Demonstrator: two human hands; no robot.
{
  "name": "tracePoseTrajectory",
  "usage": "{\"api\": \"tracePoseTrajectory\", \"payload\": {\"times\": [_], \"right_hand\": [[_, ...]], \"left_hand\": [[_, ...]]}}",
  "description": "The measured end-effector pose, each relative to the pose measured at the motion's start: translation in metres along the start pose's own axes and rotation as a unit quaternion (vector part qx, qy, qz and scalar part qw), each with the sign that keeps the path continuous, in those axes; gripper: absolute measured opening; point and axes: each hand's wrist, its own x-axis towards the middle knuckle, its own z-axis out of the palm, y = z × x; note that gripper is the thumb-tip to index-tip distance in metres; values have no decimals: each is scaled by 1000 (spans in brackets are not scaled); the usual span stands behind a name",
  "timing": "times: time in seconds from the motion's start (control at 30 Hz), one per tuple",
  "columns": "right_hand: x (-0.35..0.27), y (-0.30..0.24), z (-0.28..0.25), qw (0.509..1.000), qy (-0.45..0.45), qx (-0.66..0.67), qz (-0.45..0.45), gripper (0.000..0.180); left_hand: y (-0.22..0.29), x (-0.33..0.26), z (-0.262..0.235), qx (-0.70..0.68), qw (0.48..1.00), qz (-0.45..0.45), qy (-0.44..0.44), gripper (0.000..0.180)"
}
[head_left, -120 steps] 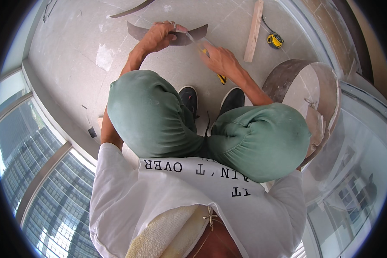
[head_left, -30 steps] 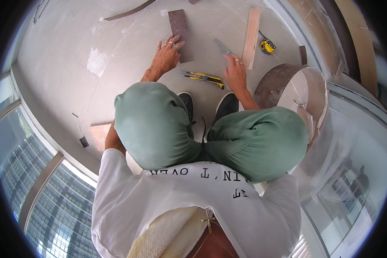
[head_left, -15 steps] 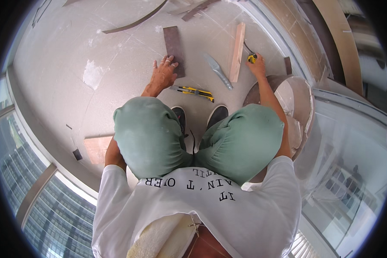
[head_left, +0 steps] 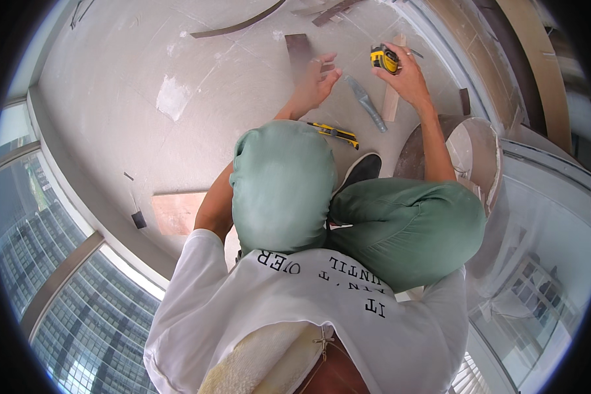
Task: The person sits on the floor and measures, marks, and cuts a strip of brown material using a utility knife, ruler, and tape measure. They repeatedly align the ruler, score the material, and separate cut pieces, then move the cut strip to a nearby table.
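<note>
My right hand (head_left: 408,77) is closed around a yellow and black tape measure (head_left: 383,59), lifted over a pale wooden strip (head_left: 391,104) on the floor. My left hand (head_left: 315,87), slightly blurred, is raised with fingers and thumb apart and nothing in it. It hovers beside a flat dark brown piece (head_left: 298,47) and hides its near end. Between my hands lies a grey tool with a flat blade (head_left: 368,106), its exact kind unclear. A yellow and black utility knife (head_left: 335,134) rests nearer to me, partly behind my left knee.
Curved brown strips (head_left: 238,26) lie at the far side. A wooden board (head_left: 175,211) is on the floor at left, close to my left arm. A rounded brown and white piece (head_left: 476,148) stands at right, against the glass panel (head_left: 538,217).
My right hand has lifted the tape measure off the floor. My left hand has come up off the dark brown piece. My right leg has shifted outward, and the view has turned a little.
</note>
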Motion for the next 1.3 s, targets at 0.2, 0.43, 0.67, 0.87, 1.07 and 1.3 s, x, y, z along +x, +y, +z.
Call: {"api": "tracePoseTrajectory", "payload": {"times": [0.2, 0.43, 0.67, 0.87, 1.07, 1.3], "right_hand": [[-15, -61, 37, 990, -144, -6, 1, 71], [6, -50, 68, 979, -190, -27, -75, 69], [44, 25, 46, 959, -236, -158, 21, 58], [87, 89, 43, 948, -262, -182, 10, 55], [117, 118, 56, 946, -263, -186, 19, 52], [134, 136, 56, 938, -289, -192, 2, 54]], "left_hand": [[-14, 19, -17, -79, 989, -35, -122, 42], [-40, 31, -77, -44, 988, -21, -147, 18], [-79, 69, -142, -19, 994, -67, 80, 24], [-103, 102, -130, 107, 984, -91, 108, 45], [-102, 101, -78, 146, 957, -191, 164, 71], [-128, 94, -77, 136, 957, -178, 186, 72]]}}
